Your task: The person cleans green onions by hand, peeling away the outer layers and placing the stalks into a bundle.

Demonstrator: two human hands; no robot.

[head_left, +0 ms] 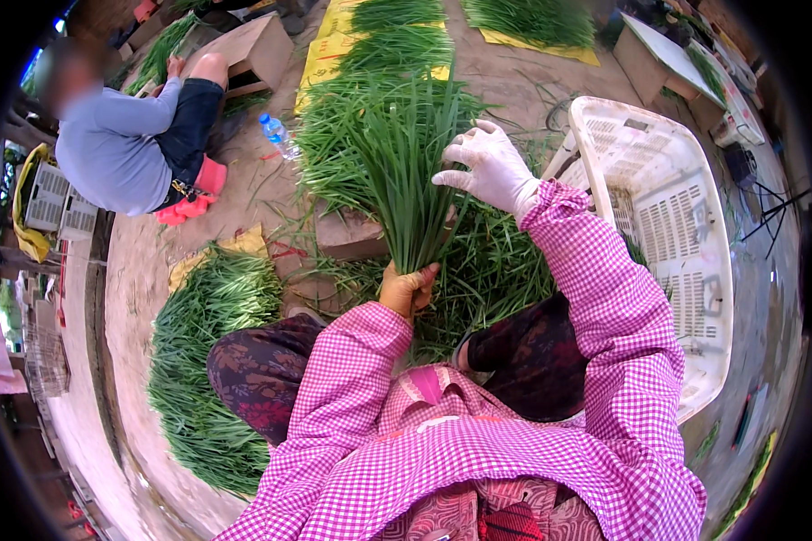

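Observation:
My left hand (408, 287) is closed round the lower end of a bunch of garlic chives (410, 180), whose long green leaves fan upward and away from me. To the right of the bunch, my right hand (494, 169) is raised in a white glove. Its fingers are curved and apart, with nothing visible between them. Behind the bunch lies a thick heap of chives (334, 135) with pale stem ends. Loose green leaves (505, 261) are scattered on the ground below my hands, between my knees.
A white plastic basket (672, 216) stands at my right. Another pile of chives (212, 361) lies at my left. A brick-like block (350, 236) sits ahead, with a water bottle (278, 135) beyond. At the far left a co-worker (126, 126) sits handling greens by a wooden box (244, 54).

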